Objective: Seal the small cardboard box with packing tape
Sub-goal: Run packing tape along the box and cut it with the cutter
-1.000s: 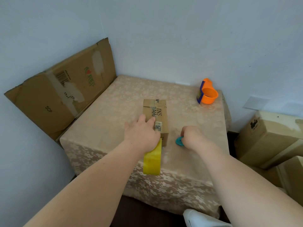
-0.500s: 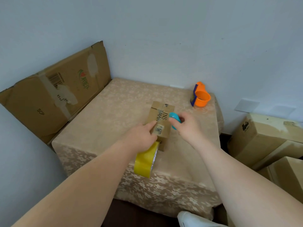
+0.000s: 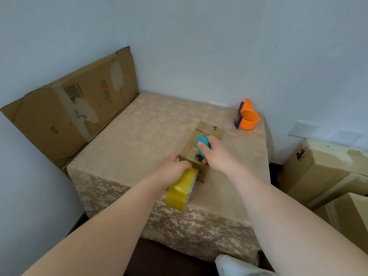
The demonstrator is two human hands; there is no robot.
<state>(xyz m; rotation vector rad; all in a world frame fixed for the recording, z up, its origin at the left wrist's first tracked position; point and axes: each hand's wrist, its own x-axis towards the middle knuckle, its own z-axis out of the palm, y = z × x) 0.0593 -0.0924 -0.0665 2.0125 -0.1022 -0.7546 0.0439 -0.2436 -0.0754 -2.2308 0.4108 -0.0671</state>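
A small cardboard box (image 3: 207, 132) lies on a table covered with a beige floral cloth (image 3: 151, 136). My left hand (image 3: 171, 170) grips a roll of yellow packing tape (image 3: 181, 190) at the box's near end, and the roll hangs by the front face of the box. My right hand (image 3: 215, 154) holds a small teal cutter (image 3: 202, 145) over the top of the box, near its front edge. Old tape and labels run along the box's top seam.
An orange and purple tape dispenser (image 3: 247, 116) stands at the table's back right corner. A flattened cardboard carton (image 3: 69, 108) leans on the left wall. Stacked cardboard boxes (image 3: 322, 172) sit to the right of the table. A white shoe (image 3: 229, 265) shows at the bottom.
My right hand picked the teal cutter up off the table and brought it over the box top. My left hand stayed at the box's near end with the tape roll.
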